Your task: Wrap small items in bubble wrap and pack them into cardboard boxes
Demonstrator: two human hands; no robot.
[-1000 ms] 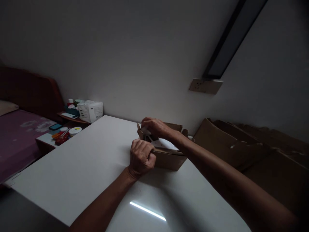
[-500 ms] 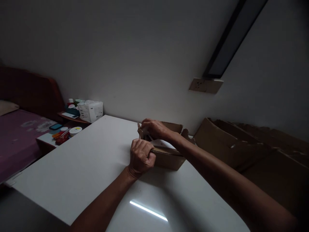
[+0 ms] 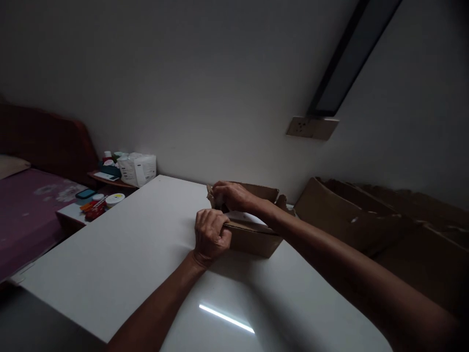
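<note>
An open cardboard box [image 3: 252,243] with torn, ragged flaps stands on the white table [image 3: 154,244]. My left hand [image 3: 211,232] is closed on its near left corner, fingers wrapped over the upper edge. Over the box's left side, my right hand [image 3: 231,194] bends down with its fingers curled inside, close to the upright torn left flap [image 3: 210,194]. The right fingertips are mostly hidden, so what they pinch does not show clearly. Something white [image 3: 251,218] lies inside the box, partly covered by my right forearm.
Larger cardboard boxes [image 3: 340,215] stand at the right of the table. On the left, a bedside stand [image 3: 71,212] holds jars and packets, with a white package [image 3: 138,168] behind. A bed [image 3: 32,210] lies beyond. A socket plate [image 3: 312,128] is on the wall.
Both hands have shifted slightly left, and the box's left end has moved a little with them. The left hand keeps its hold on the box.
</note>
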